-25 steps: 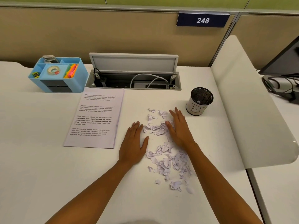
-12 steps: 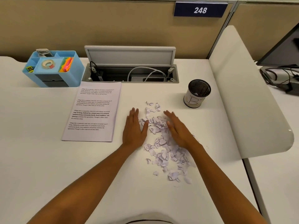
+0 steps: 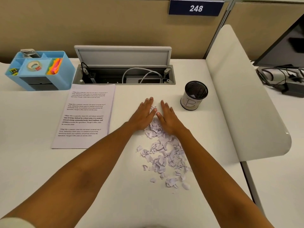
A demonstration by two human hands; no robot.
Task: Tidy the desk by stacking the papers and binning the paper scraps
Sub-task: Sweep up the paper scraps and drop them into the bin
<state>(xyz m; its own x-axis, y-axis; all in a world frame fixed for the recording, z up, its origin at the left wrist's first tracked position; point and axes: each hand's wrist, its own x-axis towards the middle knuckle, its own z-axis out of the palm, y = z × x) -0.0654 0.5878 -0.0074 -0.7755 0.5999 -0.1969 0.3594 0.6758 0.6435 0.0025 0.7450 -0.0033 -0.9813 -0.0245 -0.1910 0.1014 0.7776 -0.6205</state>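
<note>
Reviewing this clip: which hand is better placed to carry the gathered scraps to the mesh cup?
Probably the right hand. It lies flat on the side of the paper scraps nearer the mesh cup, with bare desk between. The left hand lies on the side toward the stacked papers.

The papers (image 3: pixel 85 117) lay left of the scraps (image 3: pixel 164 155) — the organizer (image 3: pixel 39 71) behind them, the cup (image 3: pixel 194 97) behind and right of the scraps.
</note>
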